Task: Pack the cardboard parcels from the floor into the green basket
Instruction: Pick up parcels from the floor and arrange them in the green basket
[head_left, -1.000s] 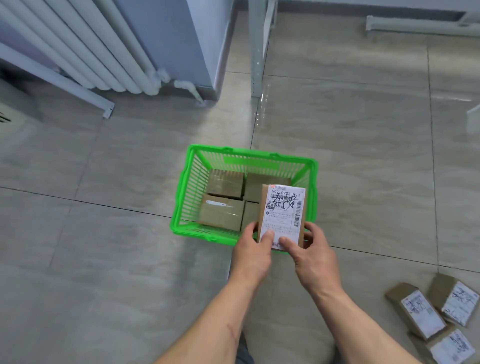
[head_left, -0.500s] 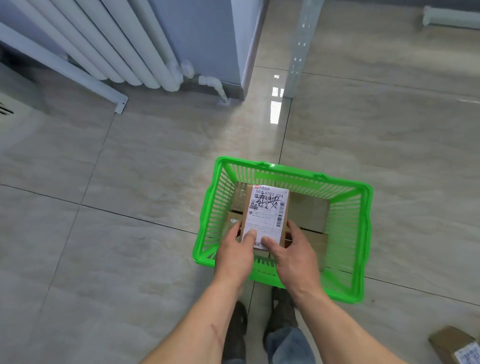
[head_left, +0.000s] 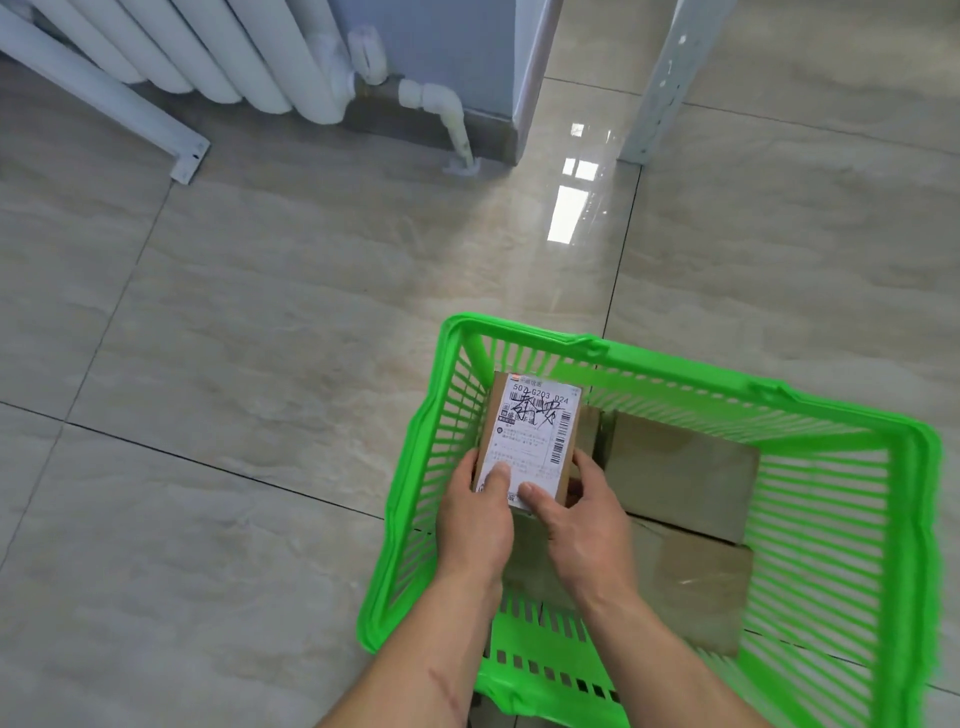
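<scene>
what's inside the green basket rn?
Inside the green basket: two plain cardboard parcels along its right side, plus a labelled parcel held at the left by the left hand and right hand. Whatever lies beneath the labelled parcel and hands is hidden.

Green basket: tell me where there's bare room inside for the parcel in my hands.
Little bare floor shows in the green basket. Plain parcels fill its right side. The labelled parcel, held by left hand and right hand, hangs over the far-left corner; what lies beneath is hidden.
</scene>
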